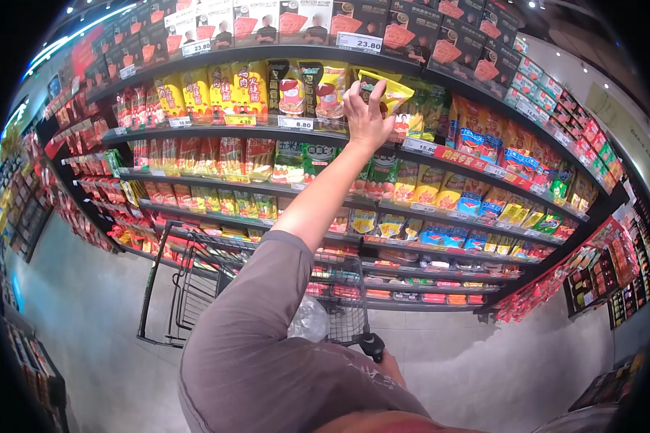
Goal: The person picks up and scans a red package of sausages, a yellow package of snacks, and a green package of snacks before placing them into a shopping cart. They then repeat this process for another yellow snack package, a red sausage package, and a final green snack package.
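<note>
My left hand [368, 115] is stretched up to the upper shelf, its fingers closed over a yellow packet [395, 89] that tilts out above the row. Beside it on the left stand black-and-yellow food packets [291, 88]; to its right are more yellow-green packets [430, 108], partly behind the hand. Low in the view, my right hand [391, 369] is at the black handle [372, 346] of a shopping cart [188, 289], its fingers mostly hidden but seemingly wrapped round the grip. A clear plastic bag or wrapped item [309, 320] shows in the cart, partly behind my left sleeve.
Boxed snacks [303, 20] line the top shelf, above price tags [359, 43]. Yellow sausage packs [249, 86] stand to the left, red and blue bags [477, 137] to the right. Lower shelves carry several rows of packets. Grey floor [527, 361] extends to the right, near another rack [607, 267].
</note>
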`<state>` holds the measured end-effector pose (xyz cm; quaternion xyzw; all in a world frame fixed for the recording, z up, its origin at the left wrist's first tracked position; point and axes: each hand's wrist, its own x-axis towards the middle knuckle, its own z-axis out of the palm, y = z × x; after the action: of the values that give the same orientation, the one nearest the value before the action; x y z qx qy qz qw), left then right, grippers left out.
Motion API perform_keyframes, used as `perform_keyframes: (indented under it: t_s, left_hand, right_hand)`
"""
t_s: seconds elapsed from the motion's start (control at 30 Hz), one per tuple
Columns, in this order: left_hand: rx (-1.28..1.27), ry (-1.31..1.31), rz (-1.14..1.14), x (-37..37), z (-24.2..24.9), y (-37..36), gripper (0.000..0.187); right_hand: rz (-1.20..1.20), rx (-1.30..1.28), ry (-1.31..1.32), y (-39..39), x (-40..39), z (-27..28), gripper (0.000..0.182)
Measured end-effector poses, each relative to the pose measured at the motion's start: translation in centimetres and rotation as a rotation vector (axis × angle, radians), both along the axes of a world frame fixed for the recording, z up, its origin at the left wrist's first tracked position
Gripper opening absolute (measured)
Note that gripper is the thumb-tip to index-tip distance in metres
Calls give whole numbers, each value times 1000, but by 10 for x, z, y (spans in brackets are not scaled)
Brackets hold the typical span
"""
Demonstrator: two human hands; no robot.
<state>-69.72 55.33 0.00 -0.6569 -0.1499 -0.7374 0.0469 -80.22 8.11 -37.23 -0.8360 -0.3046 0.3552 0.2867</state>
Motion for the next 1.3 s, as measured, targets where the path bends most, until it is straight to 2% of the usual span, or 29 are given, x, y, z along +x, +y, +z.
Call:
perform_keyframes:
  t_s: [0.17,0.23,0.27,0.3,0.33,0.37,0.43,0.47,0.5,0.57,0.6,0.63,0.73,0.8,0.83,0.9,0.93,1.0,1.1,1.13,1.17,1.23,1.27,1.3]
  left_hand:
    - [138,-228,-117,-26,62,-27,88]
    - [79,-357,-254,-59,84,-44,93]
    - [-38,-341,-511,-80,81,-51,105]
    - [-128,-380,-775,-100,70,-54,109]
    - [-304,-440,-1012,-127,55,-67,108]
    - [-498,-503,-1237,-156,35,-83,107]
    - [-872,-572,-1382,-196,-39,-89,85]
    - [-1164,-645,-1712,-217,-86,-82,73]
    - [-1456,-735,-2034,-234,-137,-76,67]
    - [-1611,-778,-1927,-252,-230,-89,64]
    - [-1732,-941,-1894,-263,-258,-100,65]
    - [-1686,-1005,-1822,-269,-273,-110,63]
    - [-1611,-872,-1886,-295,-280,-119,66]
    - [-1602,-860,-1930,-311,-266,-112,70]
    - [-1569,-845,-1986,-319,-262,-109,73]
    - [-1487,-752,-1959,-335,-258,-99,75]
    - [-1492,-776,-1951,-343,-256,-97,75]
    - [-1511,-702,-1793,-358,-256,-93,75]
    - [-1661,-808,-1849,-374,-287,-83,67]
    - [-1805,-950,-1765,-378,-290,-83,63]
    - [-1804,-972,-1749,-385,-309,-81,63]
    - [-1994,-682,-1495,-389,-369,-75,67]
    - [-1988,-700,-1493,-393,-381,-73,67]
    - [-2158,-555,-1164,-398,-389,-72,72]
  right_hand:
    - [-61,-33,-162,-22,27,-22,58]
    - [-132,63,-166,-20,35,-13,53]
    - [-181,103,-151,-16,38,-7,48]
    - [-207,138,-29,-13,47,-11,35]
    - [-260,167,127,-2,45,18,24]
    - [-248,182,93,8,40,47,23]
    - [-299,194,184,27,27,104,28]
    - [-227,227,214,28,39,90,29]
    - [-220,151,239,40,34,120,28]
    - [-209,319,293,55,25,135,28]
    - [-165,313,320,68,20,152,31]
    - [-132,357,367,79,17,159,31]
    - [-37,299,436,114,-2,194,27]
    - [115,284,741,141,-17,213,24]
    - [112,257,748,154,-27,221,24]
    - [184,116,833,181,-49,231,27]
    - [208,85,836,193,-58,233,24]
    - [256,44,848,210,-69,225,22]
    - [271,-38,848,234,-83,206,21]
    - [243,-78,833,241,-89,199,20]
    - [252,-95,839,245,-93,192,20]
    - [222,-90,814,250,-97,183,21]
    - [231,-101,809,248,-99,179,21]
    - [169,-85,798,244,-100,176,21]
